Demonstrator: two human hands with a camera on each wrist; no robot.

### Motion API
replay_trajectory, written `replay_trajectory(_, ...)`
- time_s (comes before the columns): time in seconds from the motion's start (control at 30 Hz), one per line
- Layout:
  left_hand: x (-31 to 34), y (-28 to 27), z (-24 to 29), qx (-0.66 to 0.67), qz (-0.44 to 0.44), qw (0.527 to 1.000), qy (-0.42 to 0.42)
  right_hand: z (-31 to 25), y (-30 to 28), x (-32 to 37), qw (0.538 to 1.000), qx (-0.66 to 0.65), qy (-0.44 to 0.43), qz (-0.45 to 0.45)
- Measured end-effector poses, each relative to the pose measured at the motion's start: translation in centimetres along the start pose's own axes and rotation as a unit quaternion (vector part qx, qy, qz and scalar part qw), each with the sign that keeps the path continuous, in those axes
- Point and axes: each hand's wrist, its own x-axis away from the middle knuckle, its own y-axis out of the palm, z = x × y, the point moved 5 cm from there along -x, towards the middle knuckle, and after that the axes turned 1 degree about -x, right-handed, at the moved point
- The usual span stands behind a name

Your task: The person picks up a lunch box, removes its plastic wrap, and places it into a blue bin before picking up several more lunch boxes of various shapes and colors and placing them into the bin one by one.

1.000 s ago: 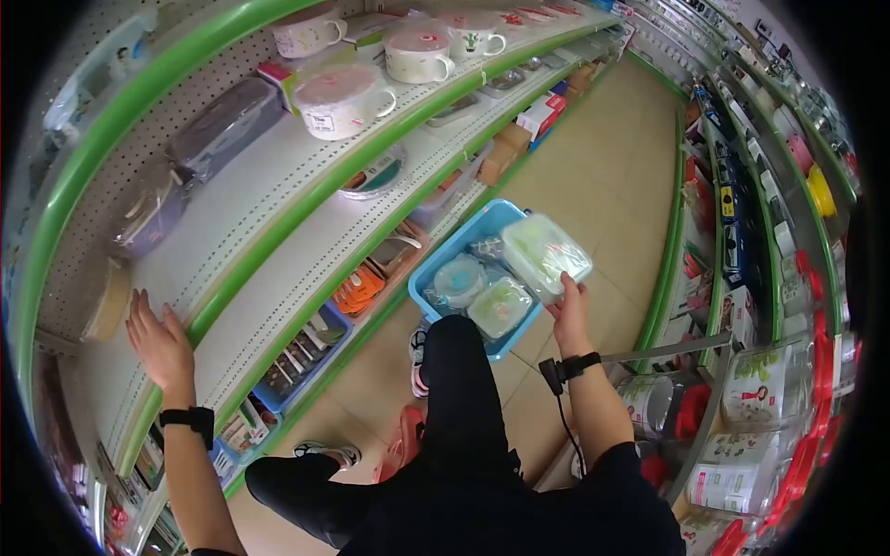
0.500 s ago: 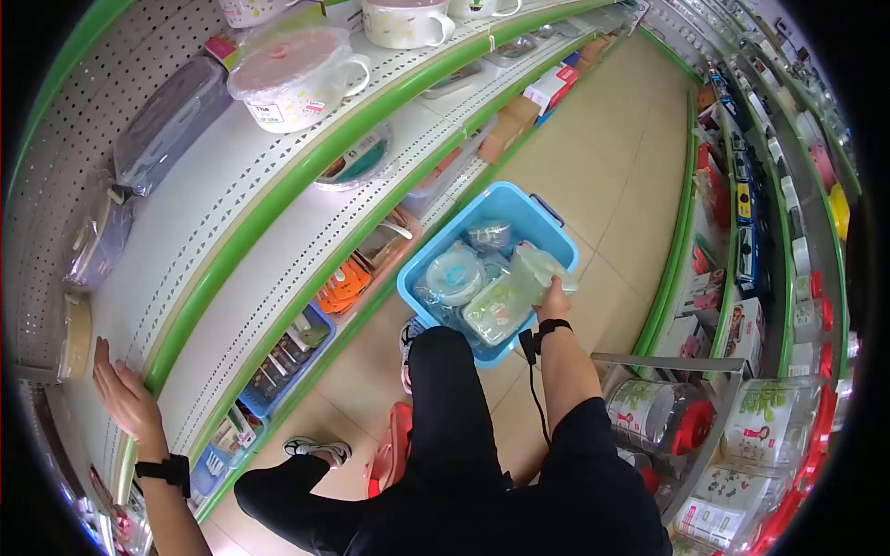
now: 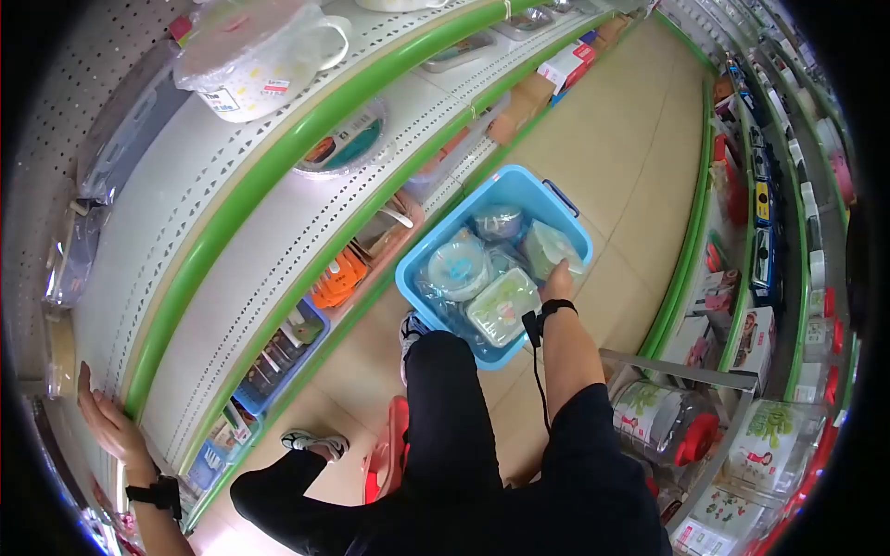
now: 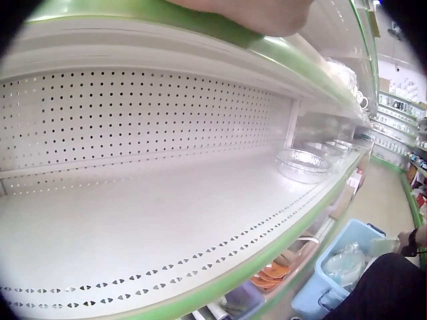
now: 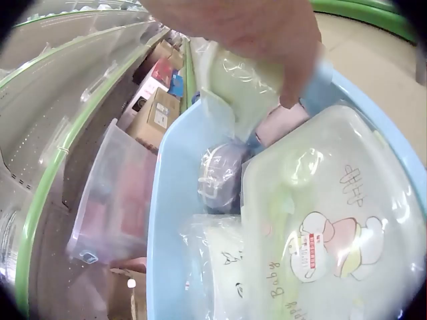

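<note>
In the head view a blue basket [image 3: 405, 278] on the floor holds several wrapped containers. My right hand [image 3: 560, 281] grips a pale green wrapped container [image 3: 549, 246], tilted on its side at the basket's right end. Beside it lie a lidded box with a printed picture [image 3: 503, 306] and a round container [image 3: 459, 266]. The right wrist view shows my right hand [image 5: 253, 33] over the green container [image 5: 243, 90], fingertips partly hidden. My left hand [image 3: 113, 429] rests with straight fingers at the shelf edge [image 3: 139, 380], near a wrapped beige item [image 3: 60, 357].
A wrapped white cup [image 3: 243, 69] stands on the upper shelf, a round foil tray [image 3: 348, 139] on the one below. Clear jars with red lids [image 3: 663, 422] fill a rack at the right. Cardboard boxes [image 3: 519, 109] line the bottom shelf beyond the basket.
The green container has gone from above the basket's right side down into it, turning on its side in my right hand. My left hand stays by the shelf edge; the head view has shifted.
</note>
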Motion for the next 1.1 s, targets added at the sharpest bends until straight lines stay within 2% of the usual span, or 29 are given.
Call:
replay_trajectory(0.1, 0.1, 0.3, -0.9, 0.009, -0.005, 1.000, -0.012, 2.0, 0.6, -2.1, 0.993, 0.065, -0.094, 0.004)
replay_trajectory(0.2, -0.2, 0.1, -0.2, 0.008, 0.006, 1.000, 0.019, 1.8, 0.3, -1.7, 0.978, 0.202, -0.053, -0.012)
replay_trajectory(0.4, -0.2, -0.1, -0.3, -0.012, 0.007, 0.999, 0.033, 1.9, 0.0, -0.9, 0.973, 0.224, -0.053, 0.015)
replay_trajectory(0.5, -0.2, 0.2, -0.4, -0.005, 0.020, 0.999, 0.043, 0.3, 0.1, 1.2, 0.949, 0.297, -0.107, 0.027)
replay_trajectory(0.53, -0.1, 0.4, -0.6, -0.002, 0.024, 0.999, 0.048, -0.8, 0.3, 2.8, 0.934, 0.329, -0.135, 0.023)
replay_trajectory(0.57, -0.1, 0.3, -0.7, -0.005, 0.031, 0.998, 0.049, 0.4, -0.3, -0.2, 0.891, 0.403, -0.207, 0.022)
replay_trajectory(0.63, 0.0, 0.2, -0.7, 0.016, 0.047, 0.998, 0.029, 1.4, 0.3, -2.5, 0.851, 0.397, -0.344, 0.021)
replay_trajectory(0.67, 0.1, -0.1, -0.1, 0.015, 0.047, 0.999, 0.006, -0.9, 2.2, 1.3, 0.869, 0.356, -0.344, 0.001)
replay_trajectory(0.7, -0.3, -0.5, 0.9, -0.034, 0.076, 0.995, 0.054, -3.0, 3.8, 5.5, 0.874, 0.383, -0.295, -0.053)
replay_trajectory(0.73, -0.4, -1.1, 1.3, -0.012, 0.080, 0.995, 0.064, -4.0, 5.5, 6.9, 0.852, 0.413, -0.315, -0.071)
replay_trajectory(0.77, -0.5, -1.5, 1.8, -0.028, 0.087, 0.994, 0.059, -4.2, 7.5, 7.8, 0.840, 0.310, -0.431, -0.112)
replay_trajectory(0.8, -0.7, -1.9, 2.1, -0.048, 0.087, 0.993, 0.059, -5.5, 10.5, 12.5, 0.851, 0.269, -0.424, -0.156)
replay_trajectory(0.83, -0.7, -1.9, 1.9, -0.041, 0.078, 0.996, 0.032, -8.8, 11.8, 20.1, 0.859, 0.229, -0.415, -0.196)
replay_trajectory(0.97, -0.6, -2.7, 1.7, -0.015, 0.083, 0.996, 0.008, -15.0, 17.7, 41.6, 0.707, 0.169, -0.609, -0.318)
replay_trajectory(1.03, -0.5, -3.0, 1.7, -0.001, 0.084, 0.996, -0.002, -16.5, 19.6, 50.6, 0.624, 0.117, -0.679, -0.369)
replay_trajectory(1.1, -0.4, -3.3, 1.5, 0.011, 0.083, 0.997, -0.006, -17.2, 21.5, 59.1, 0.547, 0.069, -0.709, -0.440)
